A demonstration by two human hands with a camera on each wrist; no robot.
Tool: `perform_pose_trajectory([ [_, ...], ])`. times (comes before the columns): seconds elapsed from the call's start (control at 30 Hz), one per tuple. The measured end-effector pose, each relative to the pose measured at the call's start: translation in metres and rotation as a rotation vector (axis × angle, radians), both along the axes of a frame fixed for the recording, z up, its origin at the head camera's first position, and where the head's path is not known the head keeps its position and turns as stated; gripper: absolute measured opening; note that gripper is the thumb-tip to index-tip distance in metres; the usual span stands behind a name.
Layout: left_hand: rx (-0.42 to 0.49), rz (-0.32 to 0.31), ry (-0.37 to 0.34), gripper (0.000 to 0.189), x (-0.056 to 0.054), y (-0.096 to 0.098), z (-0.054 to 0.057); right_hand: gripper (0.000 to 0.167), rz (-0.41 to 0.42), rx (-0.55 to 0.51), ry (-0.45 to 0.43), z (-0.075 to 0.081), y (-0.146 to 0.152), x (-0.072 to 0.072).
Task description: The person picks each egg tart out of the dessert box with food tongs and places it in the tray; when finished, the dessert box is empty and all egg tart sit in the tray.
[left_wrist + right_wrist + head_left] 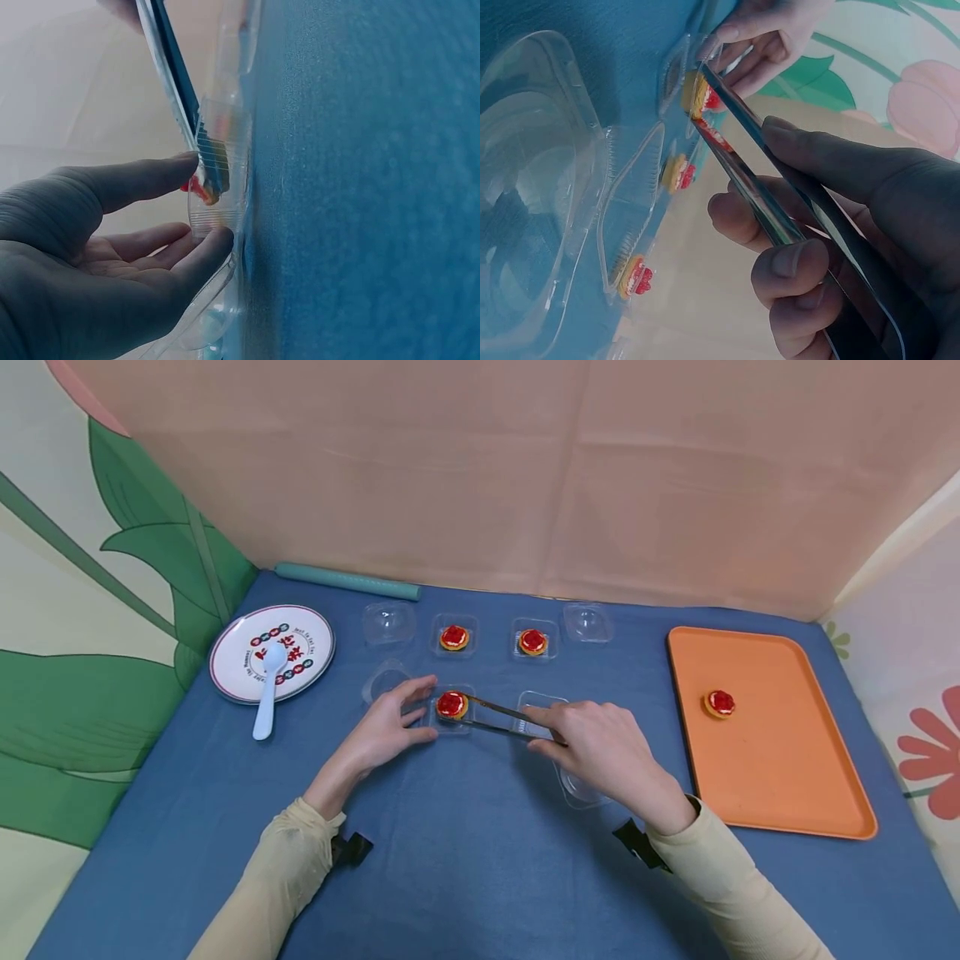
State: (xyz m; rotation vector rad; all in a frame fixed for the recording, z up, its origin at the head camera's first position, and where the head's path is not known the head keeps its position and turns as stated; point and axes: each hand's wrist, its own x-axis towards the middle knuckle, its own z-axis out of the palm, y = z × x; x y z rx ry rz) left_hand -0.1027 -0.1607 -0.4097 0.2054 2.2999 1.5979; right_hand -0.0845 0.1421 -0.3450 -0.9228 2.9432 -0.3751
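My right hand (596, 743) grips a pair of dark metal tongs (498, 727), whose tips straddle a small red-topped tart (452, 704). This tart sits in the base of a clear plastic clamshell box (468, 727). On the box's left side, my left hand (386, 727) holds it with thumb and fingers at its edges; the left wrist view shows those fingertips (217, 244) right at the ribbed plastic wall. Behind stand two more opened boxes, each with a red-topped tart (454, 637) (533, 642) inside. Another opened clear box (536, 700) lies partly under my right hand.
At the right, an orange tray (787, 760) carries one red-topped tart (720, 703). A white plate (232, 652) with a pale blue spoon (266, 697) on it stands at the left. Along the back edge lies a teal roll (345, 580). Blue cloth (480, 860) covers the table.
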Motion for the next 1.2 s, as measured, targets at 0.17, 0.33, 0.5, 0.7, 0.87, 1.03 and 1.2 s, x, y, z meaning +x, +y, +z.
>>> perform_pose_trajectory([
  [0.17,0.002,-0.002,0.011,0.078,0.0,-0.001,-0.002,0.045,0.004,-0.008,0.01,-0.001,0.001,0.001],
  [0.33,-0.004,-0.002,0.019,0.077,0.0,-0.001,-0.003,0.045,0.002,-0.01,0.011,-0.001,0.001,0.002],
  [0.5,-0.005,0.0,0.013,0.077,0.0,-0.001,-0.003,0.045,0.0,-0.021,0.0,0.0,0.002,0.002],
  [0.7,-0.005,0.002,0.014,0.077,0.0,-0.001,-0.003,0.045,-0.006,-0.035,-0.003,0.001,0.005,0.003],
  [0.87,-0.004,0.007,0.012,0.078,0.001,-0.001,-0.002,0.046,-0.014,-0.053,-0.004,0.003,0.008,0.004],
  [1.03,-0.005,0.01,0.012,0.077,0.001,-0.001,-0.003,0.045,-0.018,-0.065,0.001,0.004,0.011,0.005],
  [1.2,-0.01,0.006,0.018,0.077,0.001,-0.001,-0.003,0.044,-0.04,-0.095,0.0,0.008,0.018,0.006],
])
